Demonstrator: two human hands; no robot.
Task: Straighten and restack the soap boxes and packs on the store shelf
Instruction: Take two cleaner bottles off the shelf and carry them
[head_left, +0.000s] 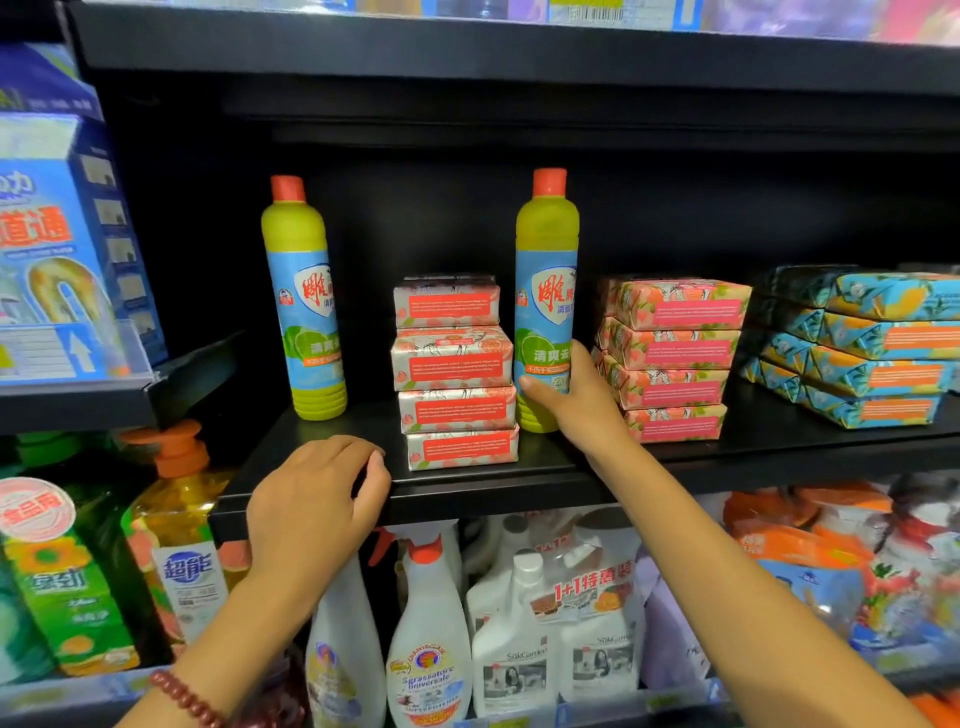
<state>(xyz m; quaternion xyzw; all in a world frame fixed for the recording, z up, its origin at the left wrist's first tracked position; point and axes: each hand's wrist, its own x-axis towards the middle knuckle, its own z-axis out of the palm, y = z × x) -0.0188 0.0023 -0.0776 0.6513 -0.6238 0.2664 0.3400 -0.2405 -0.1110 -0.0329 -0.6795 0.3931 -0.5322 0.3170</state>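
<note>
Your right grip (574, 400) wraps the right bottle (547, 291) low down; your left grip (317, 493) rests loosely curled on the shelf (483, 491) edge, holding nothing. The uneven soap stack (455, 374) stands just left of that bottle: light, stiff, probably slick bars; take them by their ends.

A black metal shelf board (545, 460) spans the view, backed by a dark rear panel (441, 218) that lies in shadow. Another black board (467, 52) overhangs it from above. Beyond its left edge, a neighbouring shelf (78, 410) carries a clear plastic front strip (111, 364). Light falls from the front
</note>
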